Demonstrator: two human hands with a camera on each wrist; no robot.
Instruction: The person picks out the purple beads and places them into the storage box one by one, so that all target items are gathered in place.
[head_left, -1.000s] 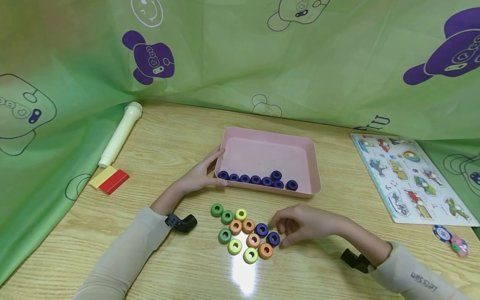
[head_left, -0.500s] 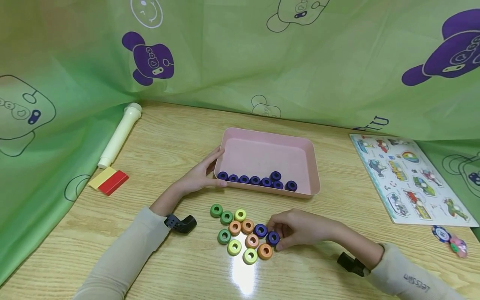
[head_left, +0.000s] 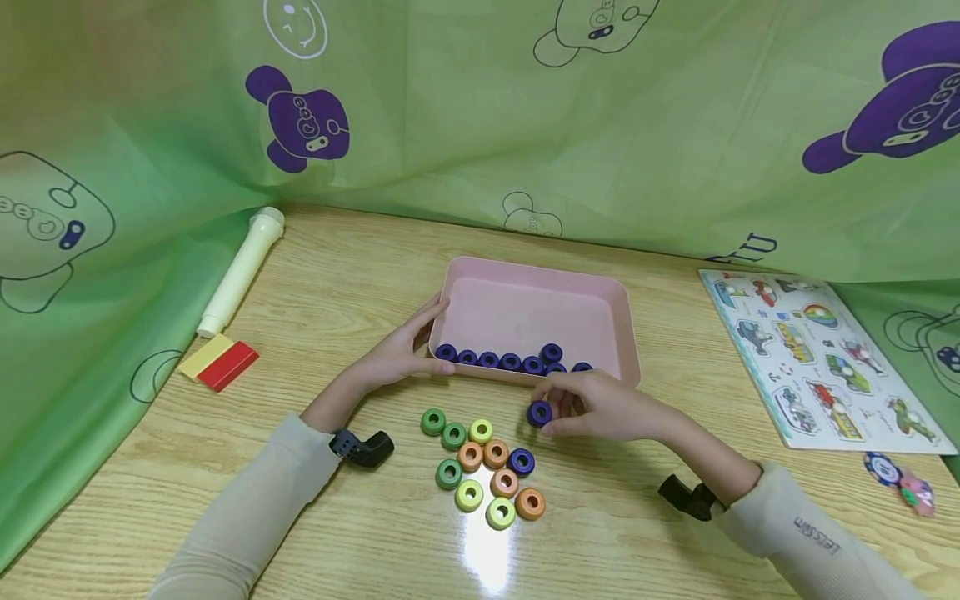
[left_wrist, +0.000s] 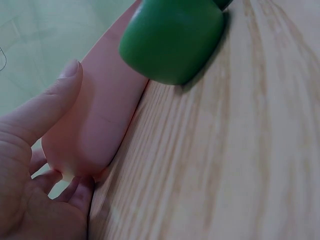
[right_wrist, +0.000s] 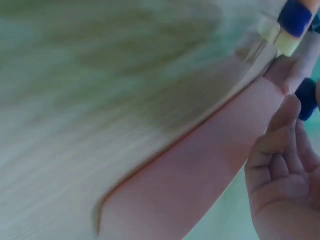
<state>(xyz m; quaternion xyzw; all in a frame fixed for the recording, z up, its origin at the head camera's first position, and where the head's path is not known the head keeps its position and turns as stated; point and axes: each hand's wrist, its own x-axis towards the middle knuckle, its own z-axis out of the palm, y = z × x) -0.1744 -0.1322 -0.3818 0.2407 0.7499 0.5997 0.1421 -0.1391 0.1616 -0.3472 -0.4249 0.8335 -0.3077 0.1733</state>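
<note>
My right hand (head_left: 606, 408) pinches a dark blue ring-shaped bead (head_left: 533, 418) between thumb and fingers, just in front of the pink tray (head_left: 525, 312). The right wrist view shows that bead (right_wrist: 306, 100) at the fingertips. At the tray's near-left corner my left hand (head_left: 396, 354) grips the wall, thumb along the front and fingers round the side. Several dark blue beads (head_left: 489, 360) line the tray's front wall inside; the right hand partly hides the rightmost ones. Below the tray lies a cluster of green beads (head_left: 449, 473), yellow beads (head_left: 469, 495), orange beads (head_left: 531, 503) and one dark blue bead (head_left: 521, 462).
On the right lies a picture puzzle board (head_left: 817, 358), with a poker chip (head_left: 883, 468) and a pink trinket (head_left: 918, 493) below it. A cream tube (head_left: 242, 273) and a red-and-yellow piece (head_left: 220, 362) are at left. A green printed curtain (head_left: 450, 125) hangs behind the table.
My right hand has taken a dark blue bead from the right side of the cluster and carried it up toward the tray's front wall. The left hand has stayed at the tray's corner.
</note>
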